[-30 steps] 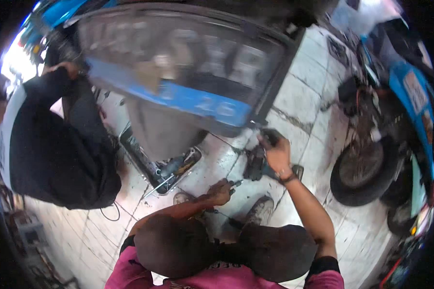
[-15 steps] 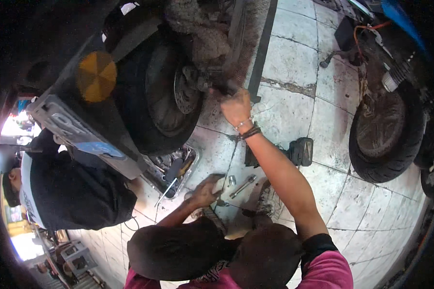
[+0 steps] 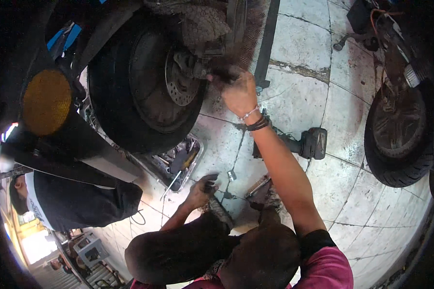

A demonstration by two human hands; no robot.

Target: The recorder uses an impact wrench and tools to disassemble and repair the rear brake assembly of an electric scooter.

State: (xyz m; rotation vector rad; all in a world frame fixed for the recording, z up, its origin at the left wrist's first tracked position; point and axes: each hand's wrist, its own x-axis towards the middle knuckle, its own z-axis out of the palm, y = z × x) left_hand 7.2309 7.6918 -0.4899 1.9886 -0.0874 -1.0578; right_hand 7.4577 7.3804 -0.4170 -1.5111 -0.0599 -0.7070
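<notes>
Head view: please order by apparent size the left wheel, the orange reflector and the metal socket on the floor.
1. Left wheel
2. Orange reflector, perhaps enlarged by nearness to the camera
3. Metal socket

Tyre (image 3: 110,106), ten o'clock: was dull black.
Brake disc (image 3: 179,94), eleven o'clock: was grey, dotted with dark holes.
Round reflector (image 3: 47,102), nine o'clock: was amber.
Socket (image 3: 232,175), five o'clock: was bright silver.
Floor (image 3: 366,202), four o'clock: was off-white, gridded with dark seams.
Sleeve (image 3: 325,269), five o'clock: was pink, cuffed in black.
Co-worker's top (image 3: 82,200), eight o'clock: was black with a pale panel.
</notes>
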